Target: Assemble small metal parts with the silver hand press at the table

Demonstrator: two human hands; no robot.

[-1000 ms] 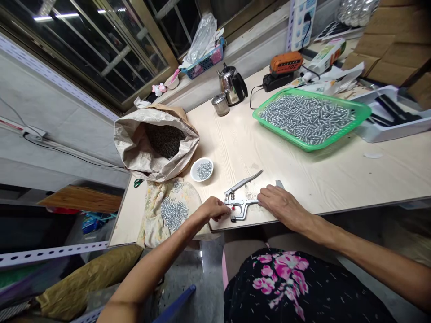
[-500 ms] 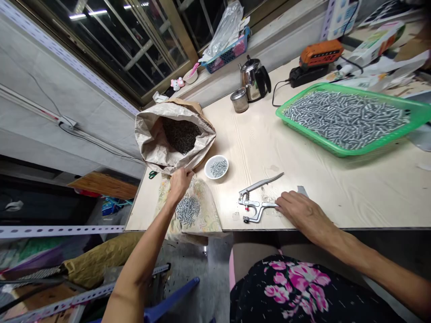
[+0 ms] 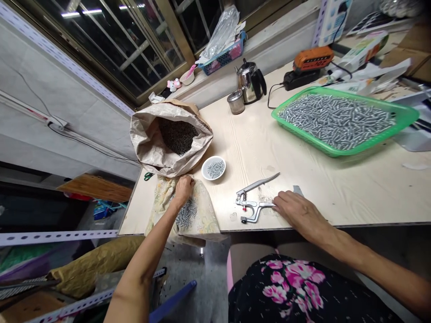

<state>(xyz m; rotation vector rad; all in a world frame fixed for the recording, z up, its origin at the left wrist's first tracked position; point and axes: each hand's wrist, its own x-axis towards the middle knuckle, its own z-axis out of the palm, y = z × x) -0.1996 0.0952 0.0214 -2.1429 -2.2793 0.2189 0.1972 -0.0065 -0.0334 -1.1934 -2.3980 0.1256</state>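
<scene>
My left hand (image 3: 184, 188), its fingers curled together, is over a patterned cloth (image 3: 206, 208), just above a heap of small silver metal pins (image 3: 186, 215). What its fingers hold, if anything, is hidden. Just beyond it stands a paper sack (image 3: 148, 152) with its mouth wide, full of dark small pieces (image 3: 178, 137). A white bowl (image 3: 204, 172) of silver pins sits to its right. My right hand (image 3: 294, 207) is closed round the lower handle of metal snap pliers (image 3: 252, 208), which lie on the table with their handles spread.
A green basket (image 3: 332, 150) heaped with silver metal pieces stands at the right. Farther back are a steel kettle (image 3: 247, 83), a lidded jar (image 3: 236, 103) and an orange battery (image 3: 313, 58) on a charger. Green-handled scissors (image 3: 148, 176) lie by the sack. The table's front edge (image 3: 256, 228) runs before my lap.
My left hand has moved down from the sack's rim toward the pins on the cloth. My right hand stays on the pliers. The view has shifted slightly.
</scene>
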